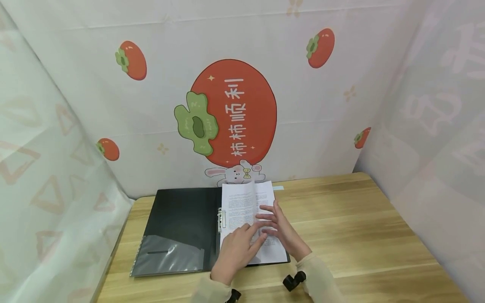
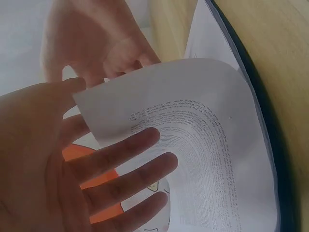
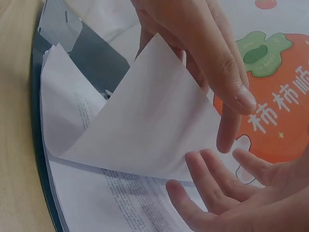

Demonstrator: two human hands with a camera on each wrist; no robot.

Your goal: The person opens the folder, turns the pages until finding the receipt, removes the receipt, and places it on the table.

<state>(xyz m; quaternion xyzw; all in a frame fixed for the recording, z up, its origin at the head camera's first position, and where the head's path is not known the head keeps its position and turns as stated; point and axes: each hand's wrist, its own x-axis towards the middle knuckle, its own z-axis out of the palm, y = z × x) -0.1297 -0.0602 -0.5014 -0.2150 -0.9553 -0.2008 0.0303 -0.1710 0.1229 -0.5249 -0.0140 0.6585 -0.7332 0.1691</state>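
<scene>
A black ring binder (image 1: 185, 214) lies spread on the wooden table, with a stack of printed pages (image 1: 235, 202) on its right half. One lifted sheet (image 3: 140, 111) curls up from the stack; its printed side shows in the left wrist view. My left hand (image 1: 238, 248) is over the pages, its long fingers extended against the printed side of that sheet. Beside the sheet's free edge, my right hand (image 1: 282, 231) has its fingers spread and loosely bent, holding nothing. Whether the right fingertips touch the paper I cannot tell.
The binder's metal clip (image 1: 221, 219) sits at the pages' left edge. A clear pocket (image 1: 170, 254) covers the lower left cover. A pale blue tab (image 1: 278, 188) lies by the top right of the pages. Behind the table (image 1: 360, 235) hangs a printed cloth (image 1: 163, 105).
</scene>
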